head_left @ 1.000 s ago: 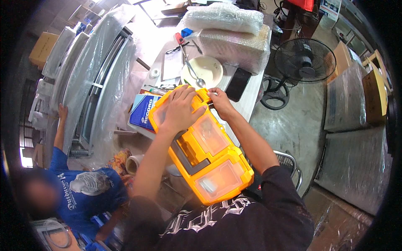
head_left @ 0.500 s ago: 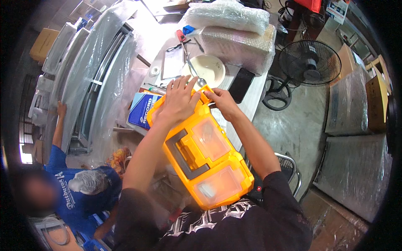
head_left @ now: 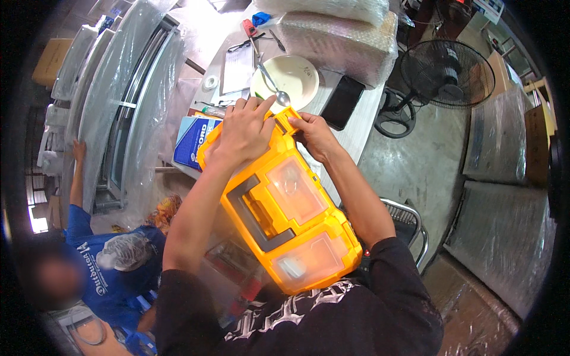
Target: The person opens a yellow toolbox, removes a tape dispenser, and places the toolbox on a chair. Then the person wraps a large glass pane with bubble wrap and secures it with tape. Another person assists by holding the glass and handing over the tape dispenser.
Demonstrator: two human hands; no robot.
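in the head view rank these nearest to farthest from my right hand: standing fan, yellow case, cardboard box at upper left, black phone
1. Yellow case: touching the right hand, at its upper corner
2. Black phone: just beyond, on the table
3. Standing fan: off to the right
4. Cardboard box: far upper left

My head-worn fisheye camera looks down on my left hand (head_left: 242, 133) and right hand (head_left: 317, 136) from close by. It reaches past them to the table (head_left: 363, 121) on the far side.
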